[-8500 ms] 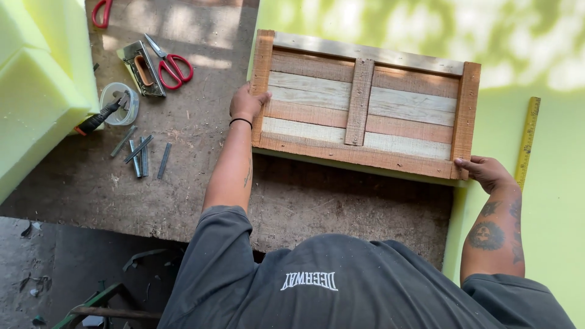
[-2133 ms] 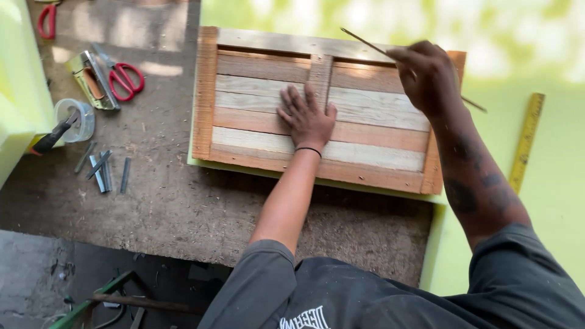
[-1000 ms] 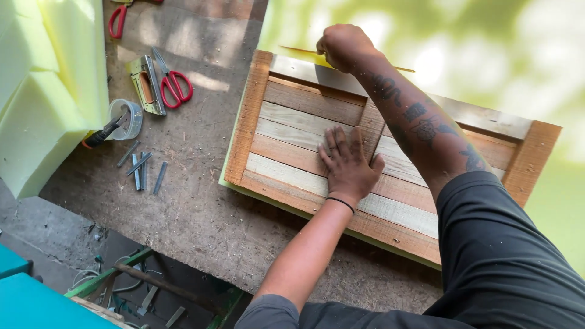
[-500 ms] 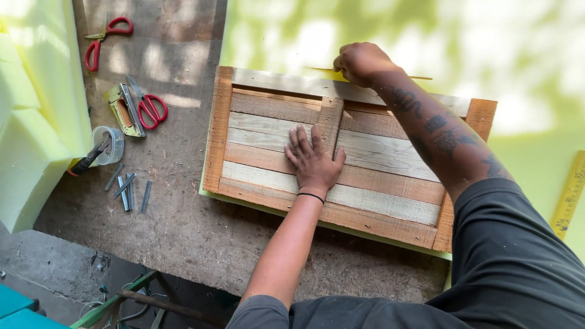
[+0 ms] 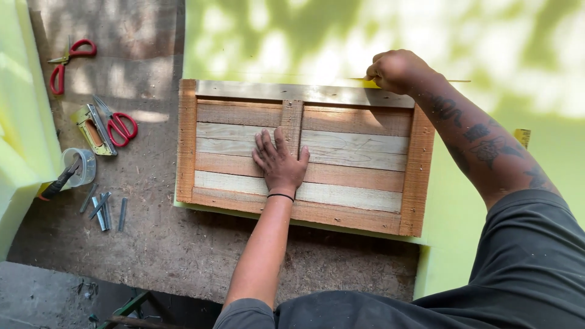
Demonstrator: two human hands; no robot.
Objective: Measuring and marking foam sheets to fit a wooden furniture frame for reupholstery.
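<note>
1. The foam [image 5: 317, 42], a pale green sheet, is the biggest thing I see. It covers the far and right part of the bench [image 5: 152, 244] and shows under the frame's far, near and right edges.
2. The frame [image 5: 359, 161] lies flat on that foam, its left end over the bare bench. It is a wooden rectangle: 2 end boards, long slats in mixed pale and reddish tones, and 1 short upright batten left of centre.
3. My left hand [image 5: 280, 161] lies flat on the slats, fingers spread, pressing down beside the batten. It grips nothing.
4. My right hand [image 5: 393, 70] is closed at the frame's far edge, pinching a thin stick [image 5: 454, 80], yellowish and pencil-like, whose end pokes out to the right. I cannot see its tip.
5. I judge the step to be tracing the frame's outline on the foam, along the far edge.
6. I judge the next move needs steady downward pressure from my left hand, so the frame does not slide, while the stick stays tight against the wood.
7. At the left lie 2 pairs of red scissors [image 5: 119, 125], a stapler [image 5: 91, 129], a tape roll [image 5: 82, 166] and some staple strips [image 5: 103, 210], all well apart from the frame.
</note>
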